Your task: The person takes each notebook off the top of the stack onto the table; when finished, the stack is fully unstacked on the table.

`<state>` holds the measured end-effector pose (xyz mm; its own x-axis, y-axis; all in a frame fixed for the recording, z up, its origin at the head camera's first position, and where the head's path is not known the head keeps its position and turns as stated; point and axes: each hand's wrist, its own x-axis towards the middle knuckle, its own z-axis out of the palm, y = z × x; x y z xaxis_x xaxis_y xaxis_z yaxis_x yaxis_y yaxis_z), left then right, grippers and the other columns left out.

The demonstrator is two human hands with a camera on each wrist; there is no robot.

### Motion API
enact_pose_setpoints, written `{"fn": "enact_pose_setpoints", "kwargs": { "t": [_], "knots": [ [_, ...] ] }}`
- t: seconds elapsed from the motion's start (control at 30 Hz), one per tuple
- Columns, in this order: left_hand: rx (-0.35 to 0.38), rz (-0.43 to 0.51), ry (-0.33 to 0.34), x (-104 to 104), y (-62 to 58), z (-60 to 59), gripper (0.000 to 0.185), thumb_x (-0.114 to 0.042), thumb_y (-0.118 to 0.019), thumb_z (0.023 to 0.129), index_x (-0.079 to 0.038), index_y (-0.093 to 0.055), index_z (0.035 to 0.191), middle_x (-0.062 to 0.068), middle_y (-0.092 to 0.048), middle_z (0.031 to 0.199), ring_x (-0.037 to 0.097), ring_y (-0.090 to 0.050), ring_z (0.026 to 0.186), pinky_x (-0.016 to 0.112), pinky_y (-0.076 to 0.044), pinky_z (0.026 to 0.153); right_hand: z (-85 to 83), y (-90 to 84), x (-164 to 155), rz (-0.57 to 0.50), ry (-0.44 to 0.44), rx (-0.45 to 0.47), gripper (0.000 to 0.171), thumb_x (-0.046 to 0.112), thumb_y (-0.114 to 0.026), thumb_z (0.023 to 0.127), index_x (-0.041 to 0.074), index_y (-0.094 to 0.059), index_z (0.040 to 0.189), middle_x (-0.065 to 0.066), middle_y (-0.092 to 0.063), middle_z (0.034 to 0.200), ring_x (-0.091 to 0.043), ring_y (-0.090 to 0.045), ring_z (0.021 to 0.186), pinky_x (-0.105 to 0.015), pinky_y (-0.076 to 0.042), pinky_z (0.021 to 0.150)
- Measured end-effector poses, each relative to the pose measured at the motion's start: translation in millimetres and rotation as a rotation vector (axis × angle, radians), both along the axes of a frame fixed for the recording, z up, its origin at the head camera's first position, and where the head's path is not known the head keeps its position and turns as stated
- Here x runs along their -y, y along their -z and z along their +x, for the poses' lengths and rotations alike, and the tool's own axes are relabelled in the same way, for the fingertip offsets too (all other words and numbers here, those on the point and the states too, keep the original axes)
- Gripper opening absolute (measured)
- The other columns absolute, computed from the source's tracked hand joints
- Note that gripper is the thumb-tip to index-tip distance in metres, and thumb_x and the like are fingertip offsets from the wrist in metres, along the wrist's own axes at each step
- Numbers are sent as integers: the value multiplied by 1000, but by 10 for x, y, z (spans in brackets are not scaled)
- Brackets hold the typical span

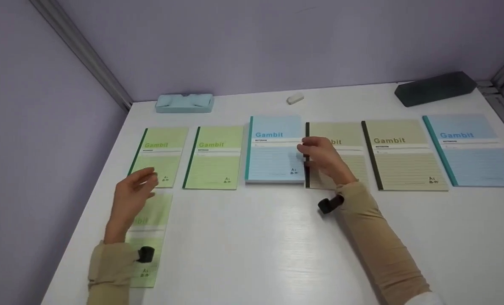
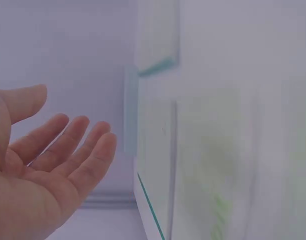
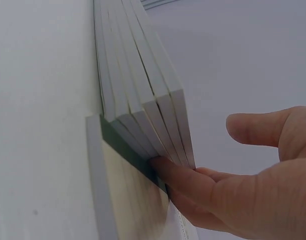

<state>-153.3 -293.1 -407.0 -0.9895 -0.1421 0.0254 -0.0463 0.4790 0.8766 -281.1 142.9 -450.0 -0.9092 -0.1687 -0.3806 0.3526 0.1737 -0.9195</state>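
Nearest to us lies a green notebook (image 1: 148, 237) flat on the white table (image 1: 252, 245), partly under our left forearm; our left hand (image 1: 132, 195) hovers just above its far end, palm up and fingers relaxed and spread, holding nothing, as the left wrist view shows plainly. Beyond it runs a row of notebooks: two green ones (image 1: 160, 156) at the left, then a blue stack (image 1: 274, 149), a tan notebook (image 1: 341, 154) beside it, another tan one (image 1: 402, 154) and a blue one (image 1: 470, 150) at the far right. Our right hand (image 1: 324, 159) rests at the seam between the blue stack and the tan notebook; in the right wrist view its fingertips (image 3: 165, 167) press against the edges of the stack, thumb lifted clear, gripping nothing. We judge that we are squaring up the stack, with the loose green notebook not yet placed. The next move likely calls for a steady sideways push. At the back lie a dark case (image 1: 436, 88), a pale blue case (image 1: 185, 103) and a small eraser (image 1: 295, 98).
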Motion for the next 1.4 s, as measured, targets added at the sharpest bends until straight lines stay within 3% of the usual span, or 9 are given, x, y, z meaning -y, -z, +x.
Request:
{"fn": "enact_pose_setpoints", "kwargs": {
  "t": [0.13, 0.23, 0.4, 0.57, 0.87, 1.13, 1.4],
  "knots": [
    [-64, 101, 71, -445, -25, -273, 43, -22, -61, 96, -1, -55, 132, 14, -61, 122, 10, -63, 99, 24, -53, 77, 1, 17, -4, 3, -4, -6, 56, 19, -54, 99, -2, -32, 146, -19, -35, 146, -29, -39, 131, -44, -41, 101],
    [-73, 182, 137, -755, -9, -456, 41, -19, -61, 96, -1, -54, 132, 14, -61, 123, 22, -62, 106, 28, -53, 78, 3, 18, -10, -16, 0, -9, 56, 18, -54, 98, -3, -32, 146, -19, -35, 146, -29, -39, 131, -44, -41, 101],
    [-17, 247, 228, -1189, 118, -705, 43, -21, -60, 96, -3, -52, 135, 16, -58, 128, 31, -59, 113, 35, -52, 84, 3, 14, -9, -34, 9, -6, 55, 17, -53, 99, -4, -32, 145, -20, -36, 146, -30, -39, 130, -45, -40, 101],
    [83, 250, 220, -1507, 284, -905, 46, -26, -59, 97, -6, -50, 137, 12, -55, 133, 22, -57, 116, 36, -51, 88, -6, 16, 14, -12, 14, 1, 56, 17, -54, 98, -3, -32, 146, -19, -36, 145, -30, -40, 130, -44, -41, 101],
    [172, 278, 147, -1774, 456, -1135, 51, -22, -61, 95, -8, -45, 142, 9, -46, 142, 22, -49, 127, 36, -45, 96, -8, 18, 11, 17, 34, 3, 55, 18, -55, 98, -2, -35, 145, -17, -40, 143, -27, -43, 126, -41, -43, 99],
    [226, 230, 94, -1875, 536, -1239, 57, -19, -59, 96, -3, -37, 146, 14, -44, 145, 24, -42, 133, 36, -37, 105, -12, 22, 40, 10, 36, 9, 56, 19, -55, 98, -2, -34, 145, -17, -40, 143, -26, -44, 126, -40, -43, 99],
    [219, 181, 114, -1951, 567, -1331, 60, -11, -59, 94, 1, -33, 147, 17, -41, 147, 26, -40, 134, 34, -35, 107, -5, 27, 19, 2, 28, -6, 55, 18, -55, 98, -3, -34, 145, -18, -40, 143, -27, -43, 126, -42, -44, 98]
  ]
}}
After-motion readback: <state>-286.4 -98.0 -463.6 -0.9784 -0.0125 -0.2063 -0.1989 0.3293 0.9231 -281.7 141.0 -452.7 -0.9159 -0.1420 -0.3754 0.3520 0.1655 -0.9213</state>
